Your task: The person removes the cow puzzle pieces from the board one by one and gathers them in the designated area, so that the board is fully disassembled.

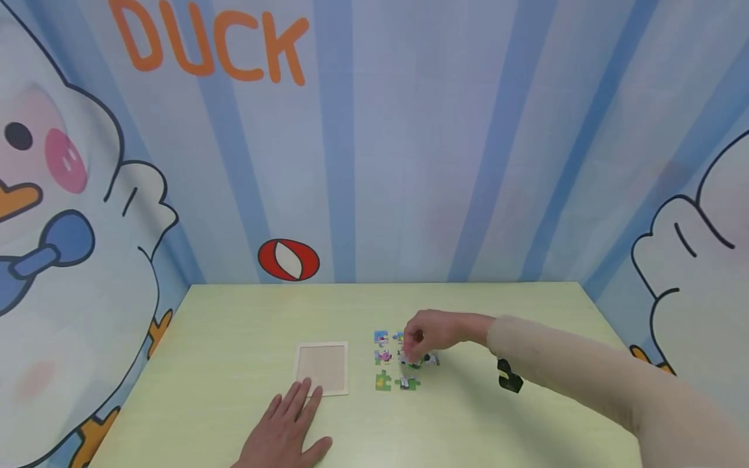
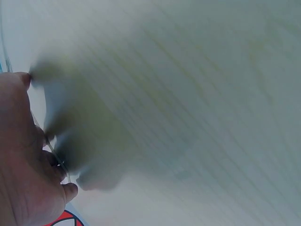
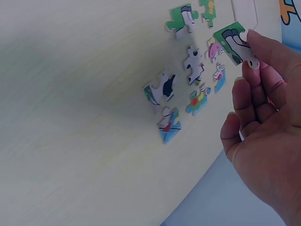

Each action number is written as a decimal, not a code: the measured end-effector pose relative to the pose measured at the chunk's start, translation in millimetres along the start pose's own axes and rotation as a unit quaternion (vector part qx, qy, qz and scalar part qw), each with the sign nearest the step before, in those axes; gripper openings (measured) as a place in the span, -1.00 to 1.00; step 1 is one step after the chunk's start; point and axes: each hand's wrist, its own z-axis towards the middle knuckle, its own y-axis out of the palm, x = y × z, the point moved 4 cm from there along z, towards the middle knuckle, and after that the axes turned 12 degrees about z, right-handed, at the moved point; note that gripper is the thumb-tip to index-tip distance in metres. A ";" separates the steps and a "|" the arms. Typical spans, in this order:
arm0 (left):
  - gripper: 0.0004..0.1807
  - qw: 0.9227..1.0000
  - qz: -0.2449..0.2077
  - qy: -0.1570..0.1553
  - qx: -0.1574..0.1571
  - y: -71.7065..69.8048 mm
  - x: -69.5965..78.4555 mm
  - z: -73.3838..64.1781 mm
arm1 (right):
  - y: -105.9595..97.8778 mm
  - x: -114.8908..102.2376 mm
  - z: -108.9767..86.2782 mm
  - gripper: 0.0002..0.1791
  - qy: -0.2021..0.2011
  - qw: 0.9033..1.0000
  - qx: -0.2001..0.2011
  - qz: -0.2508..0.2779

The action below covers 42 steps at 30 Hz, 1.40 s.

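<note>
1. Starting at the left: left hand [image 1: 287,429] lies flat on the table [image 1: 234,325], fingers straight and relaxed, holding nothing. Fingertips touch or just overlap the near edge of the puzzle tray [image 1: 322,367]. The left wrist view is too blurred to add anything beyond the palm against the surface.
2. Puzzle tray: pale frame with an empty recess. No piece is seated in it, so by my judgement the assembly has not begun; every piece is left to place.
3. Just right of the tray: loose pieces [image 1: 383,357] lie face up in a small cluster on the table, near the tray but apart from it. The right wrist view shows about eight on the surface, separate from one another, none joined. Colours are green, blue, pink and black-and-white; the printed picture is too small to read.
4. Right hand [image 3: 263,122] is raised just above that cluster and pinches one green piece [image 3: 233,44] between thumb and fingertips, clear of the table. I judge this the first pick-up.
5. Arm: beige sleeve [image 1: 585,377], with a dark strap under the wrist.
6. Surface: pale yellow-green wood-grain table, matte.
7. Room: blue-and-white striped walls on three sides with cartoon ducks, orange "DUCK" lettering upper left, and a red-and-white oval mark on the back wall.
</note>
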 end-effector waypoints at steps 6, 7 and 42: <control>-0.08 1.000 -0.005 0.011 0.017 0.5 -0.4 -0.6 | 2.4 13.7 -8.4 -0.86 0.013 1.000 0.006 -0.016; -0.08 1.000 -0.004 0.012 0.021 0.4 -0.4 -0.8 | 3.0 15.6 -9.9 -0.86 0.012 1.000 0.005 -0.018; -0.08 0.999 0.019 0.012 0.027 0.5 0.5 -2.0 | 22.8 46.7 -14.1 -0.82 -0.060 0.980 0.060 -0.182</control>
